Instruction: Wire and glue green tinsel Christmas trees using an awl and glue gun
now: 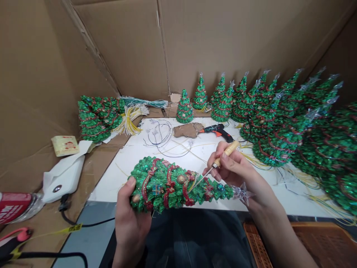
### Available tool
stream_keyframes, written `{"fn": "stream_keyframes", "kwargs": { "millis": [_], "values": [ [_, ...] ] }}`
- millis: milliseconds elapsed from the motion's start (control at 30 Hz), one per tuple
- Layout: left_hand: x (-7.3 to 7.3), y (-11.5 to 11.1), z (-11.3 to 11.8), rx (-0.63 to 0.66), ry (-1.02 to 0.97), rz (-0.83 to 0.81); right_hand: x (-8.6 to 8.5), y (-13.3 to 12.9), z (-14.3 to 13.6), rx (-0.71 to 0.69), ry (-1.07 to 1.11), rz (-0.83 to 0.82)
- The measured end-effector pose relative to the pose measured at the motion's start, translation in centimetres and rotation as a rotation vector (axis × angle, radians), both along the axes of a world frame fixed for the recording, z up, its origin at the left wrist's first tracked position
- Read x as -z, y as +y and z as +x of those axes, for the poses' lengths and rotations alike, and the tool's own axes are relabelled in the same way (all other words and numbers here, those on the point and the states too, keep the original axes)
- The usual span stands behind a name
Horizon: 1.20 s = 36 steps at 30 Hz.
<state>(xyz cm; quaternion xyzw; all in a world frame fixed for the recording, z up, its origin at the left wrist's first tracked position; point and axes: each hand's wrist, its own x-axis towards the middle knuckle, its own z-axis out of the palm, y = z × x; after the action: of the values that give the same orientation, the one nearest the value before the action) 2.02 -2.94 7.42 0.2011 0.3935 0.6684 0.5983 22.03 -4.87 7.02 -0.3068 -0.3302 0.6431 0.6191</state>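
My left hand (129, 216) grips the wide base end of a small decorated Christmas tree (164, 186), which lies on its side with its tip to the right. Red garlands, gold balls and a small gift ornament cover its green glitter surface. A clear star (243, 193) sits at the tip, close to my right wrist. Between the fingers of my right hand (231, 163) is an awl (229, 149) with a pale wooden handle. Its thin metal shaft points down left and meets the tree near a red garland, beside a yellowish strand. Whether the point goes in cannot be made out.
Several finished-looking trees (267, 111) crowd the right and back. A black-and-orange glue gun (219, 130) rests by a torn cardboard piece (186, 130). Loose wires (161, 137) lie on the white board. Wire bundles (131, 115), a white device (65, 178) and a red can (15, 206) are at left.
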Motion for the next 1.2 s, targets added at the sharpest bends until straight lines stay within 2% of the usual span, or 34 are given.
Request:
{"fn": "stream_keyframes", "kwargs": {
  "millis": [67,133,233,367,467,600,833,1000,1200],
  "values": [
    [-0.1,0.1,0.1,0.032,0.002,-0.024,0.5,0.4,-0.3,-0.082,0.045,-0.018],
    [-0.1,0.2,0.1,0.070,0.016,-0.033,0.7,0.6,-0.4,-0.097,0.064,0.011],
    [0.1,0.5,-0.1,0.057,0.053,-0.004,0.2,0.0,-0.2,0.053,0.002,0.177],
    [0.4,0.6,-0.3,0.008,0.120,0.006,-1.4,-2.2,0.2,0.226,-0.218,0.443],
    [0.4,0.5,-0.3,0.011,0.140,-0.009,-1.9,-4.0,-0.2,0.351,-0.451,0.533],
    [0.4,0.5,-0.3,0.014,0.152,-0.027,-1.7,-5.0,-0.8,0.393,-0.596,0.612],
    [0.3,0.7,-0.1,-0.049,0.133,-0.031,-1.7,-4.5,-0.9,0.433,-0.633,0.664],
    [-0.1,0.3,0.0,0.016,0.072,-0.022,-1.5,-4.8,-0.9,0.434,-0.659,0.576],
    [-0.1,0.2,-0.3,0.009,0.136,-0.024,-1.2,-5.0,-0.9,0.369,-0.627,0.522]
  ]
}}
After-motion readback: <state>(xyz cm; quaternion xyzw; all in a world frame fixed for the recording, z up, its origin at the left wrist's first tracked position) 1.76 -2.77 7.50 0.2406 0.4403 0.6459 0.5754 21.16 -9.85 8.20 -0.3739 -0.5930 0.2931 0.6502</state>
